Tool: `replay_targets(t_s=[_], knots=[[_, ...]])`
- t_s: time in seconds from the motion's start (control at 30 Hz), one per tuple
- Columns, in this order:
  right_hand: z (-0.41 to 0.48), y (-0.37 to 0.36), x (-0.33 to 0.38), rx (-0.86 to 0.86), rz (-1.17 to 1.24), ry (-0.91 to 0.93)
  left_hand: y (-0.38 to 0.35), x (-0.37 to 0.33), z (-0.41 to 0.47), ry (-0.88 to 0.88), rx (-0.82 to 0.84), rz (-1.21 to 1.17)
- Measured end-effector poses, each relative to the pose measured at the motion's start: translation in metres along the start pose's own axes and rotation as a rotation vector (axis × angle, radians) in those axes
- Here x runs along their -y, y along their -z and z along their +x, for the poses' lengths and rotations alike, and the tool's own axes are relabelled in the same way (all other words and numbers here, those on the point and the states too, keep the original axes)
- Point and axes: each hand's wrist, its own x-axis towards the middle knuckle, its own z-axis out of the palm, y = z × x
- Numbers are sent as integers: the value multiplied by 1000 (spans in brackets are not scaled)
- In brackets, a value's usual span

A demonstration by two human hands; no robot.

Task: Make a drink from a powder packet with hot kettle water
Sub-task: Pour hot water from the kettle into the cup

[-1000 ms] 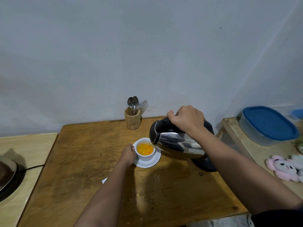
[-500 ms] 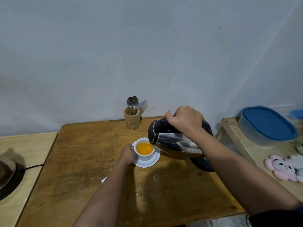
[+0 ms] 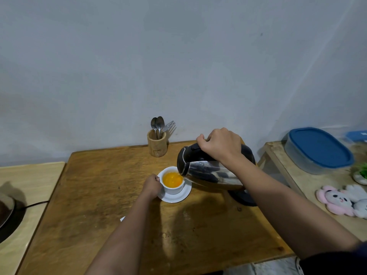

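A white cup (image 3: 173, 189) holding orange liquid stands on a white saucer (image 3: 178, 197) in the middle of the wooden table (image 3: 99, 195). My left hand (image 3: 152, 185) grips the cup's handle on its left side. My right hand (image 3: 219, 144) is closed around the black handle of a steel kettle (image 3: 208, 172), which is tipped far over to the left with its spout right over the cup's rim. The kettle's black base (image 3: 245, 198) sits on the table behind my right forearm. A white corner of paper, perhaps the packet (image 3: 122, 218), peeks out beside my left forearm.
A wooden holder (image 3: 156, 144) with spoons and a fork stands at the table's back edge by the wall. On the right, a lower table carries a blue-lidded container (image 3: 317, 149) and plush toys (image 3: 341, 201). On the left counter lie a dark pan (image 3: 6, 211) and a black cord (image 3: 35, 204).
The kettle has stayed tipped over the cup and shifted slightly left. The orange liquid in the cup has risen a little. My left hand has kept its hold on the handle.
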Motion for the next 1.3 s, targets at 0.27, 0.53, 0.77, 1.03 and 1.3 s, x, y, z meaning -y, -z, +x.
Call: replay_targets(t_s=[0.27,0.53,0.77,1.03,1.3], knots=[[-2,-2,0,5,-20,16,0,1,1,14,-8,-3],[-3,-5,-2,8,6,3,-1,1,2,9,-3,-27],[-4,-7,-11,14,135,-140,-2,2,0,-10,-16,-33],[-13,-5,-38,45,400,-410,-4,6,1,-29,-71,-42],[-21,7,-83,-58,707,-733,-12,-3,-1,17,-171,15]])
